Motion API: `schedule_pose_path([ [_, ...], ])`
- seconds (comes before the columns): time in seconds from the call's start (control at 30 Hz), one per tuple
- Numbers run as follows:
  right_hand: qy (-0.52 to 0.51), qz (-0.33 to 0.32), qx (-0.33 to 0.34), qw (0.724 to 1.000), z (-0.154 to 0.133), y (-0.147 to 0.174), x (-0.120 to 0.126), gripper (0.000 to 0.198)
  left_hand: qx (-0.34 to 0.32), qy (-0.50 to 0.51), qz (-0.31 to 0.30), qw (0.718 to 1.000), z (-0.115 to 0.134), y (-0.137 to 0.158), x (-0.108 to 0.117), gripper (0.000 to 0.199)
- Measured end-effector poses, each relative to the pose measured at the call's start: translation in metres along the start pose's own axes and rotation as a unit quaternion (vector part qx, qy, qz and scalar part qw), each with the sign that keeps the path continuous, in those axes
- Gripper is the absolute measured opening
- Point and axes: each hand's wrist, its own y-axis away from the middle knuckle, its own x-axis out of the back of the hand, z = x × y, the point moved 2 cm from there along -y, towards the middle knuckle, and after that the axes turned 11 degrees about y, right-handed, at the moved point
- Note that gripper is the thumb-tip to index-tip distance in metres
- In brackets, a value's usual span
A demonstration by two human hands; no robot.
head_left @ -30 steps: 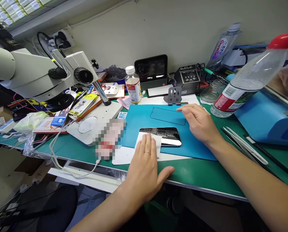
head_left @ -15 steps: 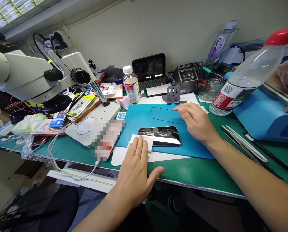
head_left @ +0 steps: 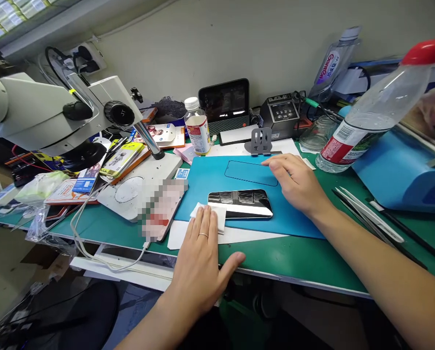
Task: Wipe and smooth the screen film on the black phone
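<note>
My left hand (head_left: 199, 262) lies flat with its fingers stretched over a folded white wipe (head_left: 219, 218). Beside the wipe, at the left end, a phone (head_left: 244, 204) rests with its glossy black face up on the blue mat (head_left: 193, 170). Behind the phone is a thin black frame (head_left: 235, 182) shaped like a phone outline. My right hand (head_left: 299, 184) is bent at that frame's right side, fingertips pinched at its far edge. The hand covers the frame's upper right corner.
A charging phone (head_left: 164, 214) lies left of the mat. Behind it stands a microscope (head_left: 120, 114). A milk bottle (head_left: 198, 129) and a card-like stand (head_left: 259, 141) are at the back. A red-capped bottle (head_left: 371, 121), tweezers (head_left: 371, 214) and a blue machine (head_left: 407, 175) sit right.
My left hand has slid slightly left with the white wipe, off the phone's left end. The right hand and the thin frame stay nearly still; the view shifts a little.
</note>
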Motion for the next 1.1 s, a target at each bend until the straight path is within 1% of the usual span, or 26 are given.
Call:
schedule_pose_path([
  [0.13, 0.015, 0.000, -0.003, 1.000, 0.002, -0.001, 0.000, 0.040, 0.021, 0.017, 0.000, 1.000, -0.007, -0.033, 0.001, 0.086],
  [0.2, 0.022, 0.002, -0.004, 1.000, 0.004, -0.002, 0.001, 0.041, 0.023, 0.026, 0.006, 0.999, -0.008, -0.041, 0.002, 0.085],
  [0.27, 0.024, 0.004, -0.005, 1.000, 0.005, -0.002, 0.002, 0.041, 0.017, 0.034, 0.009, 0.999, -0.008, -0.035, 0.001, 0.082],
  [0.4, 0.021, 0.002, 0.001, 1.000, 0.004, -0.001, 0.001, 0.042, 0.005, 0.027, 0.002, 1.000, -0.005, 0.001, 0.002, 0.077],
  [0.47, 0.018, -0.001, 0.004, 1.000, 0.002, -0.001, 0.000, 0.043, 0.002, 0.019, -0.005, 1.000, -0.003, 0.010, 0.003, 0.077],
  [0.53, 0.017, -0.005, 0.004, 1.000, 0.001, -0.001, -0.001, 0.043, 0.003, 0.018, -0.012, 1.000, -0.001, 0.005, 0.005, 0.076],
  [0.67, 0.023, -0.008, 0.002, 1.000, 0.003, -0.002, -0.001, 0.041, 0.013, 0.025, -0.015, 0.999, 0.005, -0.027, 0.003, 0.077],
  [0.73, 0.025, -0.002, 0.002, 1.000, 0.004, -0.003, 0.000, 0.041, 0.015, 0.020, -0.005, 1.000, 0.010, -0.035, 0.000, 0.081],
  [0.8, 0.024, 0.006, 0.002, 1.000, 0.006, -0.003, 0.001, 0.042, 0.009, 0.012, 0.003, 1.000, 0.015, -0.029, -0.002, 0.084],
  [0.9, 0.022, 0.007, -0.002, 1.000, 0.004, -0.003, 0.000, 0.042, -0.006, 0.003, -0.002, 1.000, 0.021, -0.009, -0.006, 0.084],
  [0.97, 0.017, 0.000, -0.002, 1.000, 0.002, -0.003, -0.001, 0.041, -0.009, -0.002, -0.006, 1.000, 0.024, -0.006, -0.007, 0.087],
  [1.03, 0.009, -0.004, 0.002, 1.000, 0.000, -0.002, -0.003, 0.042, -0.015, -0.002, -0.009, 1.000, 0.030, -0.018, -0.009, 0.089],
  [1.1, 0.006, -0.001, 0.003, 1.000, 0.000, -0.002, -0.003, 0.043, -0.028, 0.006, -0.013, 1.000, 0.041, -0.042, -0.014, 0.091],
])
